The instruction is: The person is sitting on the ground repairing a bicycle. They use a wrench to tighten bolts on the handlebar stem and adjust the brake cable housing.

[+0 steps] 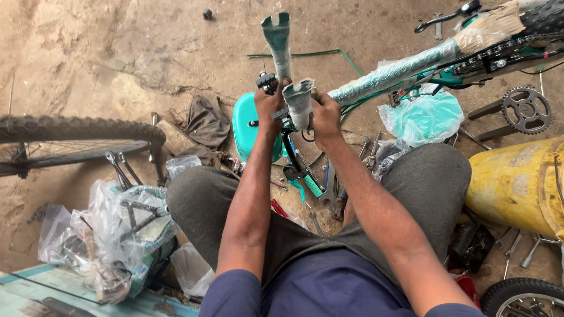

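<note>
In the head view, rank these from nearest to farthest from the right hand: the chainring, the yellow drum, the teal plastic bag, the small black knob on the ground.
From the right hand:
1. Teal plastic bag, just to its right on the ground.
2. Small black knob, upper left on the dirt.
3. Chainring, far right.
4. Yellow drum, lower right; too close to the chainring to call.

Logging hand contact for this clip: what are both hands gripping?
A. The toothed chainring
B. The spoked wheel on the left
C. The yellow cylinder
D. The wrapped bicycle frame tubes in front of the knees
D: the left hand and right hand close on the wrapped frame tubes; the wheel, yellow cylinder and chainring lie apart, untouched.
</note>
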